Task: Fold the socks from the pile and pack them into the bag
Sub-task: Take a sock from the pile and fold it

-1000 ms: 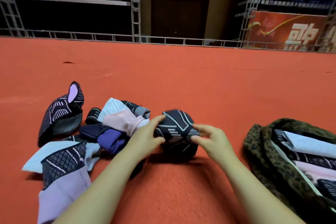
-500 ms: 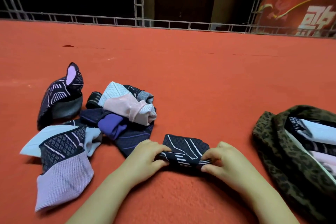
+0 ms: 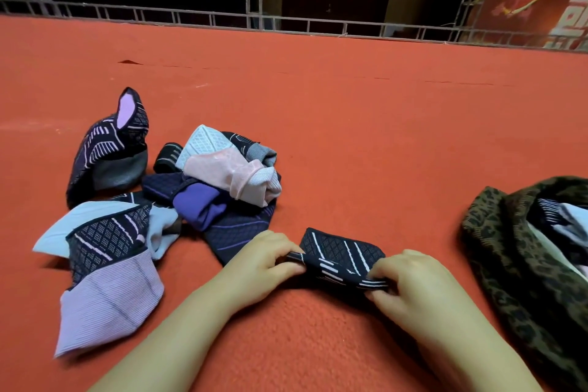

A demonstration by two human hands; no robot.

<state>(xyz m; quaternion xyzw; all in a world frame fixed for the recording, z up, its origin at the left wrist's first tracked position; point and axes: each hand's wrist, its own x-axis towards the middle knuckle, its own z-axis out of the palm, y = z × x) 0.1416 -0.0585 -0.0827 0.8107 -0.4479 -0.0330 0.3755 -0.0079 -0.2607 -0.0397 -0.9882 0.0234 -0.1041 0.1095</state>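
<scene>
Both bare forearms reach forward from the lower edge of the view and converge toward the middle. The left hand (image 3: 264, 259) is knuckles up, its fingers curled under and its thumb pinching inward toward the right hand. The right hand (image 3: 410, 280) mirrors it just beside, fingers curled and pinching, the wrist bent slightly inward.

Even, fairly bright overhead light falls on the red carpet (image 3: 318, 137), casting soft short shadows beneath the sock pile (image 3: 222, 188), while the background stays dim and wide-angle distortion bends and softens the frame edges.
</scene>
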